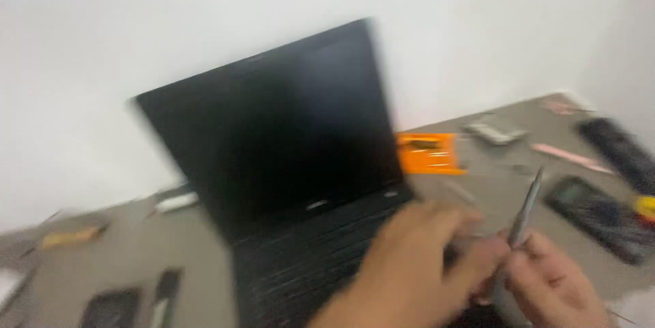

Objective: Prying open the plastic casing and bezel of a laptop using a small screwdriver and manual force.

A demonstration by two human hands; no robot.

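Observation:
The frame is blurred by motion. A black laptop point(286, 144) stands open on a grey table point(136, 246), its screen dark. My left hand point(416, 266) hovers over the right side of the keyboard, fingers curled toward a thin grey pen-like tool point(525, 212). My right hand point(552, 287) grips the lower end of that tool at the bottom right, with the tip pointing up and away. Both hands touch near the tool's shaft.
An orange flat pack point(431, 152) lies right of the laptop. Further right are a grey part point(495, 131), a pink strip point(570, 156), a black device point(593, 215) and a dark bar point(621, 150). Left side holds small dark items point(112, 307) and a tan piece point(68, 237).

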